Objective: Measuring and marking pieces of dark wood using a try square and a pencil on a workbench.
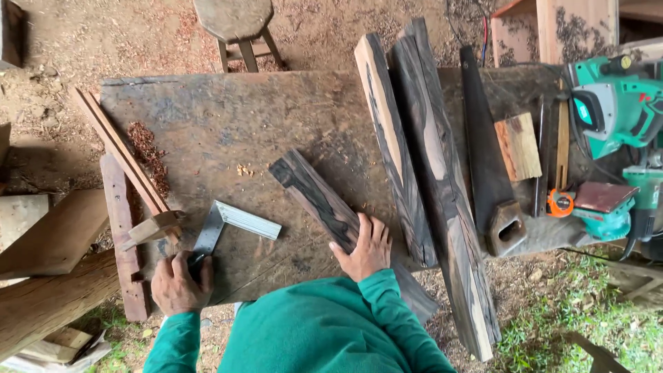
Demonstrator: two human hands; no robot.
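My left hand rests near the close edge of the dark, scarred wooden surface; its fingers are curled shut around the dark handle of a metal try square, whose pale steel blade runs off to the right, well ahead of my knuckles, and lies flat on the boards; my right hand lies palm down with its fingers spread and flat on a dark, streaked plank of striped hardwood, gripping nothing, only pressing; that plank slants away from those fingers toward the upper left, and its near end passes under my palm and off the edge.

Just left of my left fingers a small pale wood offcut rests against thin reddish wooden strips, with a heap of reddish shavings beyond; to the right of my right fingers lie two long rough slabs of dark wood with pale edges, then a handsaw with a dark blade and wooden handle, a short block of light wood, an orange tape measure and a green electric planer; far ahead of both hands a round wooden stool stands on the sawdust-strewn ground.
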